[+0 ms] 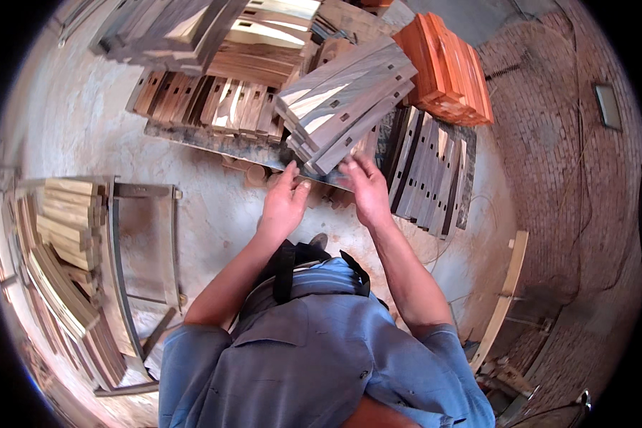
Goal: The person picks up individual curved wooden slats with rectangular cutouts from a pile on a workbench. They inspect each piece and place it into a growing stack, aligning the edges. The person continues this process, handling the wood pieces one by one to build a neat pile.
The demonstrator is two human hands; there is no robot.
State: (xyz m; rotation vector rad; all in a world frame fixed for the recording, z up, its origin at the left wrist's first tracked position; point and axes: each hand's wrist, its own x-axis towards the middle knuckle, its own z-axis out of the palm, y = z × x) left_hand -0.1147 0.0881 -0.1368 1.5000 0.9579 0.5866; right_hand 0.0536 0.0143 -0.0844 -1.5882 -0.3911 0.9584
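Note:
A stack of grey-brown wooden boards [346, 107] with small rectangular slots cut in them lies at a slant on a dark low platform [253, 150] in front of me. My left hand [287, 203] is just below the stack's near end, its fingers apart and nothing in it. Beside that same end, to the right, my right hand [367, 187] has its fingers spread and slightly bent. The fingertips come close to the lowest boards; whether they touch, I cannot tell.
Upright slotted boards [428, 167] stand to the right, below an orange-red stack of boards [446, 68]. More boards [207, 103] fill the platform's left. A metal rack [110, 264] with pale boards [71, 221] stands left. A brick wall [549, 143] rises right.

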